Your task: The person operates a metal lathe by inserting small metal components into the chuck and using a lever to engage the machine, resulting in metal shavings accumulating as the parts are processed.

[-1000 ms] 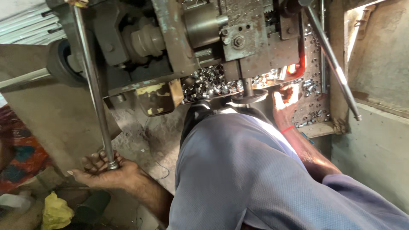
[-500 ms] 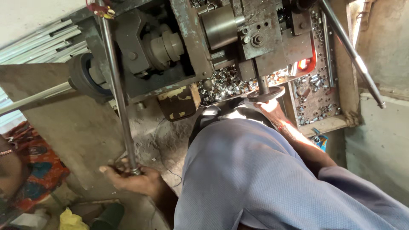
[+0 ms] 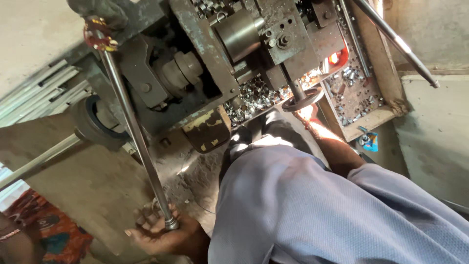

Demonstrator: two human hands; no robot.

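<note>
Head view, the only one we get. Our left hand (image 3: 161, 232) sits low in the frame, fingers curled loosely round the bottom end of a long steel lever rod (image 3: 134, 132); palm up, the rod's knob end resting in it, so grasping it. The rod runs up and to the left to a red-and-yellow fitting (image 3: 97, 39) at the top of the grey machine (image 3: 195, 73).

Our right hand (image 3: 308, 113) is up by the small round handwheel (image 3: 302, 99), touching its rim from below. It is overexposed and mostly hidden by our forearm, so we cannot tell whether the fingers are clenched or released.

Beside the handwheel, a tray (image 3: 371, 120) with small shiny metal parts (image 3: 354, 93); more of these parts lie piled under the machine head (image 3: 251, 93). A second steel bar (image 3: 395, 41) slants across the upper right. Our blue-grey trouser leg (image 3: 317, 210) fills the lower right. Patterned orange cloth (image 3: 44, 232) lies at the lower left.
</note>
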